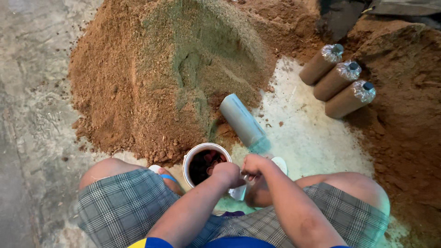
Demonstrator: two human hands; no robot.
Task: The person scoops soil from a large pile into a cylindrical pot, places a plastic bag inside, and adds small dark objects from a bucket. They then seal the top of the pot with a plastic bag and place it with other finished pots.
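**Two hands busy beside a white cup near a big sawdust heap**

One huge heap of brown sawdust (151, 82) across the upper middle of the frame, soft and crumbly, with a greenish dusty streak on top. More brown heap along the right edge. Grey, rough concrete floor (32, 115) on the left.

Three brown packed bags (337, 80) at upper right, round like logs, side by side, each with crinkly clear plastic and a dark cap at the neck. One grey smooth pipe (241, 120) lying tilted in the middle.

One round white cup (204, 160) low in the middle, between the knees, full of small dark bits.

Left hand (228, 173) closed tight at the cup's rim. Right hand (255, 164) just beside it, curled shut around something small and shiny; cannot tell what.
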